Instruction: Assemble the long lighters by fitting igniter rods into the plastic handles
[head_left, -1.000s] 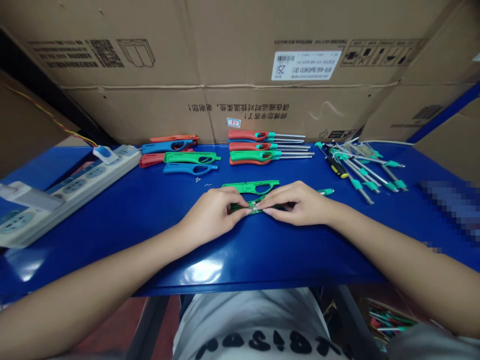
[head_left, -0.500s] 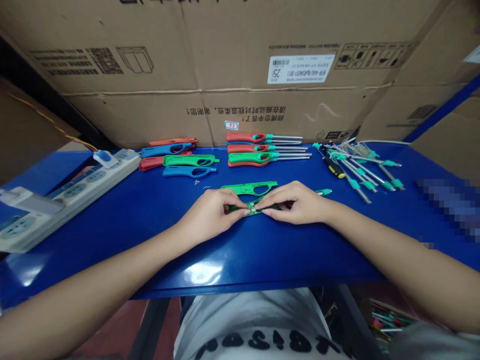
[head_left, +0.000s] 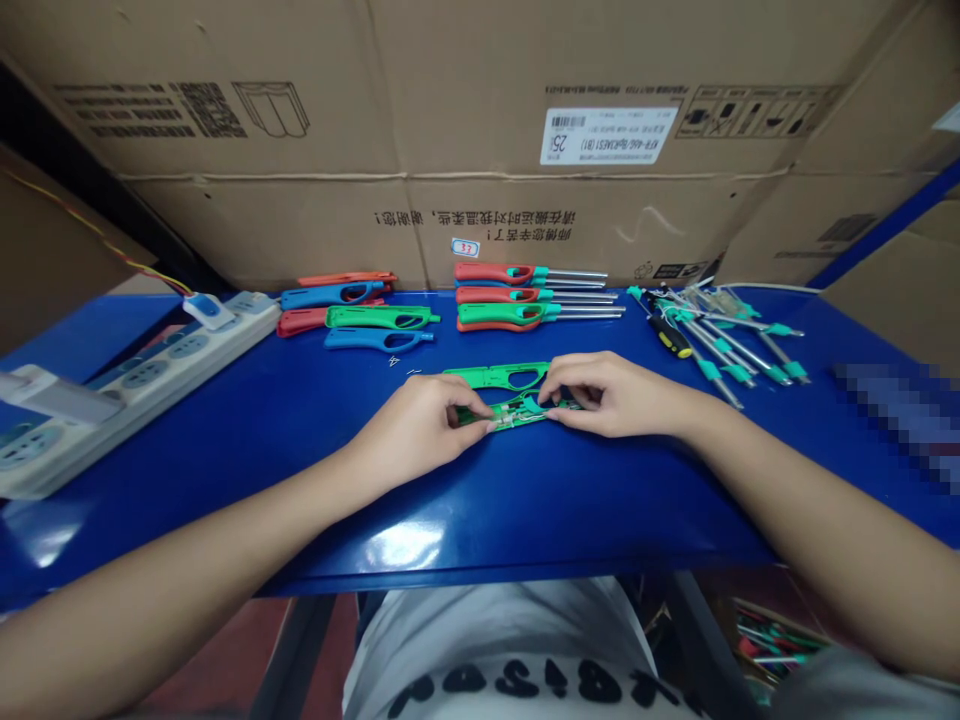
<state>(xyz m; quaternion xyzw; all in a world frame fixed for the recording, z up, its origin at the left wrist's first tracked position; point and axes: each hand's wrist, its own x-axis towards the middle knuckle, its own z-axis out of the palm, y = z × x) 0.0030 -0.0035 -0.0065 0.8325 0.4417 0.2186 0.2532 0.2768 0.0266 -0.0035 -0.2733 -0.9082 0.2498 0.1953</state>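
Note:
A green lighter half-shell point(head_left: 517, 420) with small parts and wires inside lies open side up on the blue table. My left hand point(head_left: 420, 420) pinches its left end between thumb and fingers. At its right part, my right hand point(head_left: 600, 393) has thumb and fingertips closed at the shell's edge near the trigger opening; what exactly they grip is partly hidden. Just behind it rests a second green half-shell point(head_left: 495, 376), apart from the one in my hands.
Behind left are several coloured half-shells point(head_left: 382, 340), with tiny metal pieces point(head_left: 394, 362) in front. Stacked lighters with metal tubes point(head_left: 499, 314) stand mid-back. Loose tubes point(head_left: 720, 345) and a screwdriver point(head_left: 669, 337) lie right. A power strip point(head_left: 142, 375) runs along the left; a cardboard box point(head_left: 300, 220) stands behind.
My right hand has shifted right along the shell, away from the left fingertips, uncovering the inner parts. My left hand keeps its hold at the left end.

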